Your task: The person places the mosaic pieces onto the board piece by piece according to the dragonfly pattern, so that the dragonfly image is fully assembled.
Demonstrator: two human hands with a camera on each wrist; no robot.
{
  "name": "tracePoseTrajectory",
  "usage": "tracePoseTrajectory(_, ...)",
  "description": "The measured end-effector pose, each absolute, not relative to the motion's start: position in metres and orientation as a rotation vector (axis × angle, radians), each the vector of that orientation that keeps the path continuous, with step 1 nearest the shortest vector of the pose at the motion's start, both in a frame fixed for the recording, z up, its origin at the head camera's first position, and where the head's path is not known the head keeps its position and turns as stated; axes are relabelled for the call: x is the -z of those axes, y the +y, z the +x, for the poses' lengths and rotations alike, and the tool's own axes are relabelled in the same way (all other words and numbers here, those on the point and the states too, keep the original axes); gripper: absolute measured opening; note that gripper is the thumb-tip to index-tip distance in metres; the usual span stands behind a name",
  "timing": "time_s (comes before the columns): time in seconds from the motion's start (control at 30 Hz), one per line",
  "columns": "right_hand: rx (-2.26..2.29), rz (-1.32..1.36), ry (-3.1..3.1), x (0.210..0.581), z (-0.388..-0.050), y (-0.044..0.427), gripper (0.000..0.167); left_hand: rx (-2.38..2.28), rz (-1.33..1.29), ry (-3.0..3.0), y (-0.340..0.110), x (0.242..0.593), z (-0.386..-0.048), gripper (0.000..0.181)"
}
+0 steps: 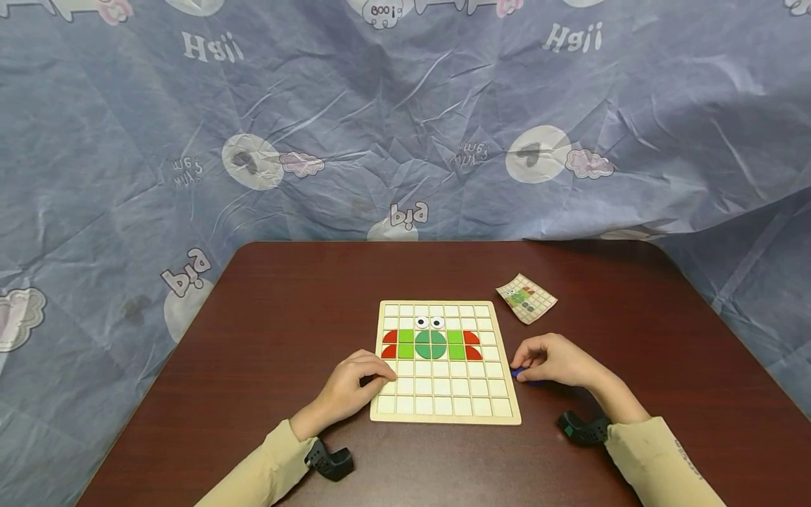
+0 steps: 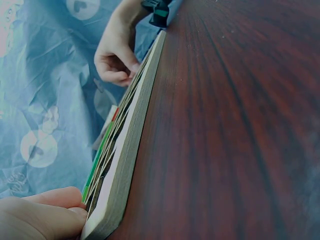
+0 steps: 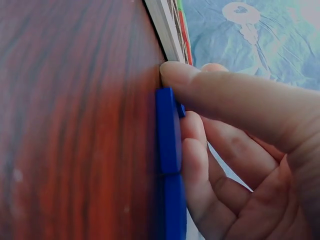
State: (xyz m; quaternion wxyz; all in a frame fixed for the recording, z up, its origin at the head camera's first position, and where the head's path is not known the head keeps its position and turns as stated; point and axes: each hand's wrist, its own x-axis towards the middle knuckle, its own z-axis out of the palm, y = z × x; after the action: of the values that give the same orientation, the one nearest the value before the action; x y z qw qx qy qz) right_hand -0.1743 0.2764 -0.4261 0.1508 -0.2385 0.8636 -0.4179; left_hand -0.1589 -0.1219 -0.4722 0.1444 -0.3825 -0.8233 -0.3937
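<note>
A pale square grid board (image 1: 443, 407) lies on the table, bearing red, light green and darker green pieces and two eye pieces (image 1: 436, 322). My left hand (image 1: 356, 384) rests at the board's left edge. Its thumb and a finger (image 2: 55, 195) touch the board's top near the rim. To the right of the board, my right hand (image 1: 557, 360) pinches a small blue piece (image 1: 517, 372) between thumb and fingers, low over the table. More blue pieces (image 3: 169, 135) lie flat on the table beside its fingertips. Their full shapes are hidden by the hand.
A small card (image 1: 526, 298) printed with a grid and coloured figure lies beyond the board's right corner. The dark red-brown table (image 1: 304, 296) ends at a patterned blue-grey cloth (image 1: 380, 141) hanging behind. Black camera bands (image 1: 584, 429) sit on both wrists.
</note>
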Motion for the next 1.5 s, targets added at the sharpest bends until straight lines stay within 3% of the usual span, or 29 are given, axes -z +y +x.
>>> tracePoseTrajectory(0.33, 1.072, -0.776, 2.57, 0.422, -0.172, 0.274, 0.011, 1.139, -1.112, -2.36, -0.122, 0.471, -0.159, 0.016)
tracePoseTrajectory(0.8, 1.141, -0.723, 2.506, 0.41, -0.178, 0.268, 0.018, 1.145, -1.118, -2.352, -0.122, 0.471, -0.158, 0.015)
tracePoseTrajectory(1.5, 1.285, -0.884, 2.349, 0.41, -0.195, 0.184, 0.017, 1.145, -1.128, -2.345, -0.122, 0.473, -0.16, 0.016)
